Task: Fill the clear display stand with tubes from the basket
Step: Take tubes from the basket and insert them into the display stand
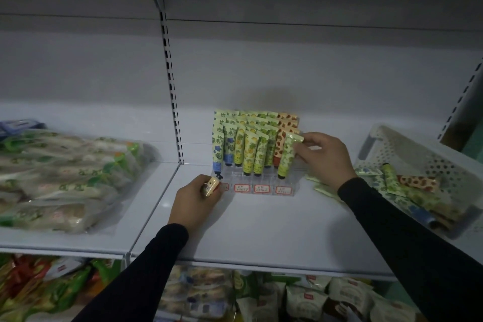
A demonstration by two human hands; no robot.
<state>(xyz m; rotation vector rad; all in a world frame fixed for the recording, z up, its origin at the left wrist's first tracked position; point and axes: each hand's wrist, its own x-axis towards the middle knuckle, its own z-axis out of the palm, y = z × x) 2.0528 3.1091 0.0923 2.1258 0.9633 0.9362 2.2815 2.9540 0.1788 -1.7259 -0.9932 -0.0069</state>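
- Your right hand's fingers [300, 150] pinch the crimped top of a green tube [287, 155], which stands cap down at the right end of the clear display stand's [261, 180] front row.
- Your left hand [196, 198] curls closed around a cream tube [211, 185], its black cap pointing toward the stand's near left corner.
- The stand sits mid-shelf, its rows packed with upright tubes: blue-capped on the left, yellow and green in the middle, red-spotted on the right.
- The white basket [418, 154] rests at the far right of the shelf [261, 230], with loose tubes lying inside it.
- Bagged goods [65, 178] lie on the left shelf.
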